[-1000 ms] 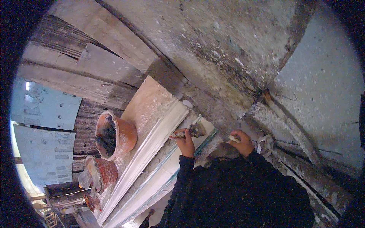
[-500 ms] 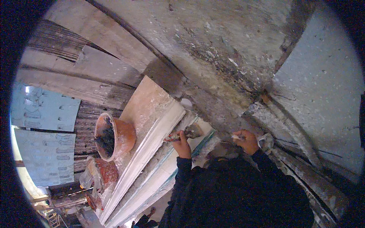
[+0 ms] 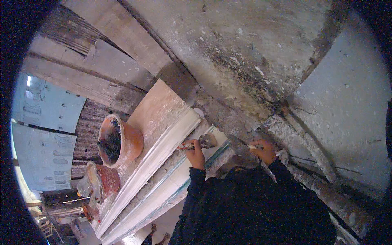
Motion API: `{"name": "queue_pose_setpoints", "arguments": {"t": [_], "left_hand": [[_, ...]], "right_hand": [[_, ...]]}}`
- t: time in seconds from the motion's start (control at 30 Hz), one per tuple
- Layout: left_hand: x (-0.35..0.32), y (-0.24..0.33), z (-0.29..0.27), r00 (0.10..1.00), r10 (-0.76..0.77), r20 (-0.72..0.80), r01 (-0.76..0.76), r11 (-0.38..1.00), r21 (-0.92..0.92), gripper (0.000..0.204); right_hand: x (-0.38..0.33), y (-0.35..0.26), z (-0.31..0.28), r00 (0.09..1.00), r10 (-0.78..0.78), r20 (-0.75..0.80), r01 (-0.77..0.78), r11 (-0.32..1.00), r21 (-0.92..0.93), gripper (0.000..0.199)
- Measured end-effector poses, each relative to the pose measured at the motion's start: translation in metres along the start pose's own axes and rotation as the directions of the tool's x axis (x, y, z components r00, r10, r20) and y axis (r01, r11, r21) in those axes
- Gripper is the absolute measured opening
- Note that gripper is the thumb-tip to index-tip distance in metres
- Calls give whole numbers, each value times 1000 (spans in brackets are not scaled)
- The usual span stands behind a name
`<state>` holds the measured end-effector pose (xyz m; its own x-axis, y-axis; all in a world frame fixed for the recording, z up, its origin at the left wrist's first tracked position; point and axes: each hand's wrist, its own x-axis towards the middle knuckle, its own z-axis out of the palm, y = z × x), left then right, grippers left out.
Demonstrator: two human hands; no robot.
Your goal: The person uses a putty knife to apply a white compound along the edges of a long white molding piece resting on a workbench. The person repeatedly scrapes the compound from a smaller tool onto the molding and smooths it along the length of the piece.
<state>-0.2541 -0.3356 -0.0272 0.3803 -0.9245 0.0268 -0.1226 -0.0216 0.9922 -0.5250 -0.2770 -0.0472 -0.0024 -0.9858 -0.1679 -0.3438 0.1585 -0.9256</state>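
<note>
My left hand (image 3: 196,157) is closed round the handle of a wide putty knife (image 3: 209,141), its flat blade smeared with grey-white material. The blade lies over the near end of a long white plaster moulding (image 3: 216,154) with a teal-edged strip. My right hand (image 3: 266,152) grips a small tool with a pale handle (image 3: 254,146) and a thin dark blade pointing left toward the putty knife. That blade is apart from the moulding; its exact kind is hard to make out. Beside the moulding runs a ridged white plaster length (image 3: 159,161).
On the dusty board (image 3: 157,100) left of the plaster stand an orange bucket (image 3: 132,143) with a dark-stained inside and a smaller red bucket (image 3: 109,179) with plastic hanging off it. A stained wall (image 3: 245,49) rises beyond. Another person's hands (image 3: 153,228) show at the bottom edge.
The view has shifted slightly. In my right hand the small tool has turned, its blade now angled up and left. My left hand keeps the putty knife in nearly the same spot on the moulding.
</note>
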Motion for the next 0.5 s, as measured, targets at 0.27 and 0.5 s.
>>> {"name": "queue_pose_setpoints", "arguments": {"t": [0.27,0.5], "left_hand": [[6,-23,-1,1000,-10,18,11,997,-81,19],[2,-8,-4,997,-71,1,71,995,72,20]], "right_hand": [[40,4,46,999,4,-49,-2,999,46,24],[19,-10,7,993,104,54,-111,981,161,23]]}}
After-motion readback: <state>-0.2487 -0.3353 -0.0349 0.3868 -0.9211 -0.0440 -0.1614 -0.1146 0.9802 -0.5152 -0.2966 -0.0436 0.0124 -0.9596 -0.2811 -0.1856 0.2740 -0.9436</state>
